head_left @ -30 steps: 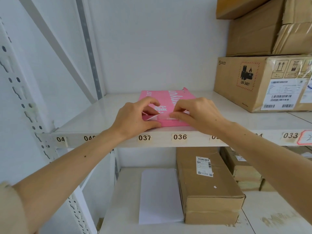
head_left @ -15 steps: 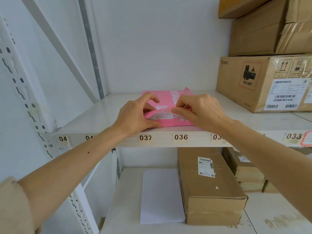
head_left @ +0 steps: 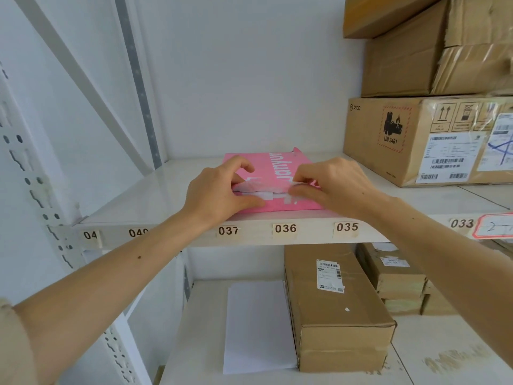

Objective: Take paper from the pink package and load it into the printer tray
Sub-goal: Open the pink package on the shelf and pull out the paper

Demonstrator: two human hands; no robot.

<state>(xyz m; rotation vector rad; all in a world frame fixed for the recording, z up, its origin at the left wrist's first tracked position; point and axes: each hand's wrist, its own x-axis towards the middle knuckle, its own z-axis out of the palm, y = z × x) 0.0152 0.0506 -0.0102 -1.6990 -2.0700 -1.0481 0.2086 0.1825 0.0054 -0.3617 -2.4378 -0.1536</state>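
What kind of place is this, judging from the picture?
Most likely a storeroom or stockroom. White metal shelving carries numbered location labels along its edge, and sealed cardboard boxes with shipping labels are stacked on it.

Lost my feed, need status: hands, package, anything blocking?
Left hand and right hand both pinching the pink package flap at its near end. Package flat on the shelf, paper not out. Nothing blocking.

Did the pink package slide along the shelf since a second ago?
No. The pink package sits above shelf labels 037 and 036, as before.
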